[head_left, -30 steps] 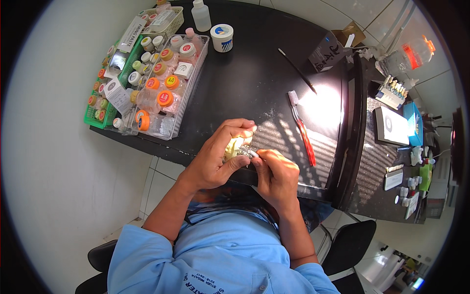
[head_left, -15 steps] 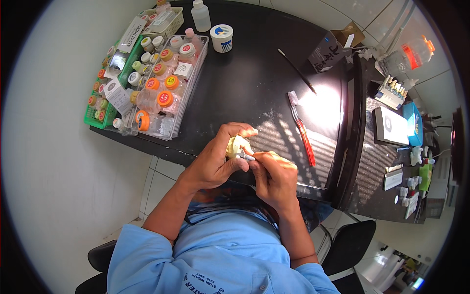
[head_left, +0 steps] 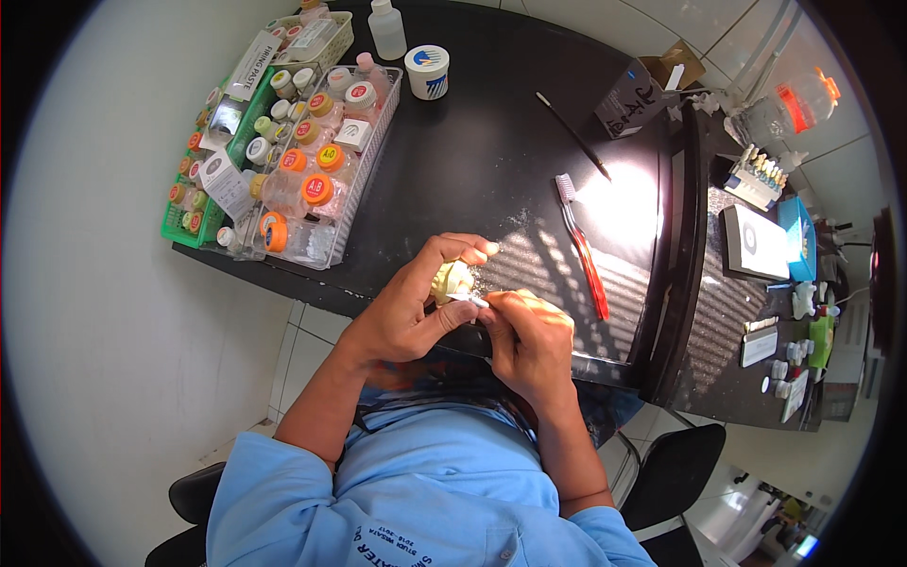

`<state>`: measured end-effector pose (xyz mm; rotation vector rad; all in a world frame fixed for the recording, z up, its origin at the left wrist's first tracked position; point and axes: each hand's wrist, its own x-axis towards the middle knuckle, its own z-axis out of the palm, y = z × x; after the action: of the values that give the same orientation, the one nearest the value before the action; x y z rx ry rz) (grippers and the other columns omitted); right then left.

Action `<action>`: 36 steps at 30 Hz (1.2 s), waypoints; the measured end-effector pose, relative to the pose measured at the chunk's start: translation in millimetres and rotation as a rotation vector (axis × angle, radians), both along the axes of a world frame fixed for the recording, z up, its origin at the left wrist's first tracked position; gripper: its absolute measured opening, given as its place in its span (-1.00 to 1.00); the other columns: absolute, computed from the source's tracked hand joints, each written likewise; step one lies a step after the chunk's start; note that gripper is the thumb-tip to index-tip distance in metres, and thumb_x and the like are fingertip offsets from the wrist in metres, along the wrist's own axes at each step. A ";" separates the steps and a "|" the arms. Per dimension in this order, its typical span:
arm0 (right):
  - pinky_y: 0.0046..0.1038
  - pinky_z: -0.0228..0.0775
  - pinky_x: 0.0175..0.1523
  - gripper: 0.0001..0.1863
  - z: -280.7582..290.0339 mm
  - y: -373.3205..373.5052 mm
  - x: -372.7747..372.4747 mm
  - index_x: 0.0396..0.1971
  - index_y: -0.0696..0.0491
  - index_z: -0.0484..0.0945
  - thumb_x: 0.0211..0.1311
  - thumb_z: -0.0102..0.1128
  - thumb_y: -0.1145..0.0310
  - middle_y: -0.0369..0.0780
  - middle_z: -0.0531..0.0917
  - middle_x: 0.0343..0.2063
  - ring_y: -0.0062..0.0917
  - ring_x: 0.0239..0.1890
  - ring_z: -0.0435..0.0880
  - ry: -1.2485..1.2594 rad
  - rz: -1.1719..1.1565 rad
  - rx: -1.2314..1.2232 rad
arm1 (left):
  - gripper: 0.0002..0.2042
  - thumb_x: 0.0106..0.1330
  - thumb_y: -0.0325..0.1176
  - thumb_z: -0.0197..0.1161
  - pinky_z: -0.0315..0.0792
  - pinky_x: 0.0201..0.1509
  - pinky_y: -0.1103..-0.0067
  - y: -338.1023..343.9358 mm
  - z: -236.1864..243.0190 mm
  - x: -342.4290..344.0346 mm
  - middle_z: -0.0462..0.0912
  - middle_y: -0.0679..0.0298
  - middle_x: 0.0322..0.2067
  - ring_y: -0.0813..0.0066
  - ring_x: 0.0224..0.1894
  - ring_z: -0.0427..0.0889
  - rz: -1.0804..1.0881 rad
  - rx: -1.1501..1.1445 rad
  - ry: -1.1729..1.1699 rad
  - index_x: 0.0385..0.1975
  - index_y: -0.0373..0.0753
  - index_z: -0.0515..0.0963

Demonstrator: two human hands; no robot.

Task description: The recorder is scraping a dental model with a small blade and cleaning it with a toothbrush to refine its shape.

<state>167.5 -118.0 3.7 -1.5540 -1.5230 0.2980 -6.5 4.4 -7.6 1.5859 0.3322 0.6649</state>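
Observation:
My left hand is closed around a small pale-yellow plaster cast, holding it over the near edge of the black table. Its fingers curl above the cast, and the thumb lies below. In my right hand a small knife is pinched, its pale blade pointing left against the lower side of the cast. The knife's handle is mostly hidden by the fingers. Both hands nearly meet at the blade. Pale crumbs and dust lie on the tabletop beyond them.
A clear basket of capped jars stands at the left, beside a green basket. A white tub and bottle are behind. Right of my hands lie a red toothbrush and a thin black brush; a dark box stands farther back.
The plaster cast has turned slightly in my left hand, and the blade has shifted a little along its lower side. My right hand stays almost in place.

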 end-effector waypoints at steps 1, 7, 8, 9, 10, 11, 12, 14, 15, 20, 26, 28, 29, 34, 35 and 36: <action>-0.31 0.43 -0.35 -0.90 -0.2 0.4 -0.2 -0.24 0.10 0.71 0.40 0.46 0.41 -0.21 0.64 -0.55 -0.30 -0.52 0.64 0.001 0.000 0.000 | -0.54 0.57 -0.30 0.34 0.34 0.57 0.28 0.7 3.4 -1.3 0.44 -0.09 0.42 0.18 0.47 0.46 -0.009 0.034 0.015 0.35 -0.29 0.38; -0.30 0.43 -0.34 -0.90 -1.8 0.7 -0.5 -0.25 0.10 0.70 0.41 0.45 0.41 -0.18 0.61 -0.56 -0.28 -0.53 0.62 0.028 0.001 -0.015 | -0.58 0.57 -0.41 0.21 0.30 0.56 0.30 1.4 3.1 -1.6 0.45 -0.07 0.40 0.21 0.48 0.43 -0.012 0.085 0.030 0.36 -0.31 0.37; -0.29 0.43 -0.34 -0.90 -2.0 1.1 -0.5 -0.25 0.10 0.70 0.41 0.45 0.41 -0.18 0.61 -0.57 -0.27 -0.52 0.62 0.031 -0.002 -0.007 | -0.60 0.58 -0.40 0.20 0.31 0.55 0.31 1.2 2.8 -1.1 0.46 -0.06 0.39 0.22 0.47 0.44 -0.006 0.089 0.030 0.35 -0.31 0.38; -0.28 0.43 -0.34 -0.90 -2.1 1.2 -0.7 -0.25 0.11 0.70 0.41 0.45 0.41 -0.17 0.61 -0.57 -0.27 -0.52 0.62 0.034 -0.005 0.001 | -0.60 0.58 -0.40 0.20 0.31 0.55 0.31 1.1 3.1 -1.3 0.46 -0.06 0.39 0.22 0.47 0.44 -0.007 0.089 0.030 0.35 -0.31 0.38; -0.28 0.43 -0.34 -0.90 -2.1 1.2 -0.7 -0.25 0.11 0.70 0.41 0.45 0.41 -0.17 0.61 -0.57 -0.27 -0.52 0.62 0.034 -0.005 0.001 | -0.61 0.60 -0.39 0.20 0.31 0.55 0.31 0.8 3.8 -1.5 0.47 -0.04 0.39 0.23 0.46 0.44 -0.004 0.084 0.047 0.34 -0.31 0.38; -0.28 0.43 -0.34 -0.90 -2.2 1.1 -0.6 -0.25 0.11 0.70 0.42 0.45 0.41 -0.17 0.61 -0.57 -0.27 -0.52 0.62 0.030 -0.012 0.003 | -0.62 0.61 -0.38 0.20 0.31 0.54 0.32 0.6 4.6 -1.5 0.47 -0.03 0.38 0.24 0.46 0.44 -0.001 0.079 0.065 0.33 -0.31 0.38; -0.28 0.43 -0.34 -0.90 -2.2 1.0 -0.4 -0.25 0.11 0.70 0.42 0.44 0.41 -0.17 0.61 -0.57 -0.27 -0.52 0.62 0.025 -0.019 0.005 | -0.62 0.61 -0.38 0.20 0.31 0.54 0.32 0.5 5.4 -1.1 0.47 -0.03 0.38 0.24 0.46 0.44 -0.001 0.079 0.065 0.33 -0.31 0.38; -0.27 0.43 -0.34 -0.89 -2.5 1.0 -0.7 -0.25 0.10 0.70 0.42 0.44 0.40 -0.17 0.61 -0.56 -0.26 -0.52 0.62 0.026 -0.019 0.001 | -0.64 0.64 -0.35 0.18 0.33 0.52 0.33 0.0 6.8 -1.3 0.49 -0.01 0.37 0.25 0.45 0.46 -0.009 0.063 0.075 0.32 -0.31 0.38; -0.27 0.43 -0.34 -0.89 -2.6 0.9 -0.8 -0.25 0.10 0.70 0.43 0.44 0.40 -0.17 0.61 -0.56 -0.26 -0.52 0.62 0.025 -0.020 -0.002 | -0.64 0.64 -0.35 0.18 0.33 0.52 0.33 0.3 5.8 -1.1 0.49 -0.01 0.37 0.25 0.45 0.46 -0.009 0.063 0.076 0.32 -0.31 0.38; -0.27 0.44 -0.33 -0.89 -0.5 0.6 -1.1 -0.25 0.10 0.70 0.43 0.45 0.39 -0.17 0.62 -0.55 -0.26 -0.51 0.63 0.020 -0.024 -0.021 | -0.72 0.65 -0.39 0.18 0.39 0.51 0.30 0.7 -0.2 1.3 0.53 -0.03 0.32 0.22 0.41 0.53 0.006 0.116 0.019 0.25 -0.30 0.41; -0.27 0.46 -0.32 -0.88 0.0 1.0 -1.3 -0.25 0.11 0.70 0.43 0.44 0.40 -0.16 0.63 -0.53 -0.24 -0.49 0.65 0.039 -0.020 -0.007 | -0.78 0.64 -0.41 0.22 0.44 0.46 0.29 0.5 -0.5 -0.2 0.59 -0.03 0.27 0.21 0.39 0.56 0.021 0.116 0.037 0.18 -0.24 0.46; -0.27 0.46 -0.32 -0.88 0.2 1.2 -1.1 -0.25 0.12 0.70 0.43 0.44 0.40 -0.15 0.63 -0.53 -0.24 -0.49 0.65 0.047 -0.019 -0.003 | -0.78 0.64 -0.40 0.23 0.45 0.45 0.29 0.7 0.4 0.3 0.61 -0.03 0.26 0.21 0.38 0.57 0.023 0.125 0.038 0.17 -0.23 0.47; -0.26 0.47 -0.31 -0.89 1.0 1.4 -0.6 -0.25 0.12 0.70 0.43 0.44 0.41 -0.15 0.63 -0.53 -0.23 -0.48 0.65 0.049 -0.014 -0.010 | -0.78 0.64 -0.40 0.23 0.46 0.44 0.29 0.8 1.3 0.4 0.63 -0.02 0.26 0.21 0.36 0.59 0.025 0.135 0.040 0.17 -0.23 0.47; -0.25 0.50 -0.30 -0.90 -1.7 2.8 -0.5 -0.24 0.13 0.70 0.43 0.43 0.43 -0.13 0.64 -0.51 -0.20 -0.46 0.68 0.059 -0.031 -0.006 | -0.77 0.63 -0.37 0.26 0.46 0.44 0.29 1.0 2.7 0.3 0.64 -0.04 0.28 0.20 0.33 0.63 0.002 0.133 0.077 0.17 -0.25 0.49; -0.25 0.50 -0.30 -0.90 -1.6 2.8 -0.3 -0.24 0.14 0.70 0.43 0.43 0.44 -0.12 0.65 -0.49 -0.20 -0.46 0.69 0.061 -0.029 0.001 | -0.74 0.63 -0.35 0.27 0.47 0.44 0.29 0.9 2.5 0.7 0.63 -0.05 0.29 0.19 0.33 0.63 0.001 0.150 0.078 0.19 -0.27 0.50; -0.25 0.51 -0.29 -0.91 -1.5 2.8 0.1 -0.23 0.14 0.70 0.43 0.43 0.44 -0.12 0.66 -0.48 -0.19 -0.45 0.70 0.063 -0.028 0.009 | -0.74 0.63 -0.35 0.27 0.47 0.44 0.29 -0.1 4.0 1.7 0.63 -0.05 0.29 0.19 0.33 0.63 0.001 0.150 0.078 0.19 -0.27 0.50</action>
<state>167.5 -115.2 2.2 -1.5433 -1.4514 0.3208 -4.8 4.3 -3.6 1.7579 0.3475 0.6422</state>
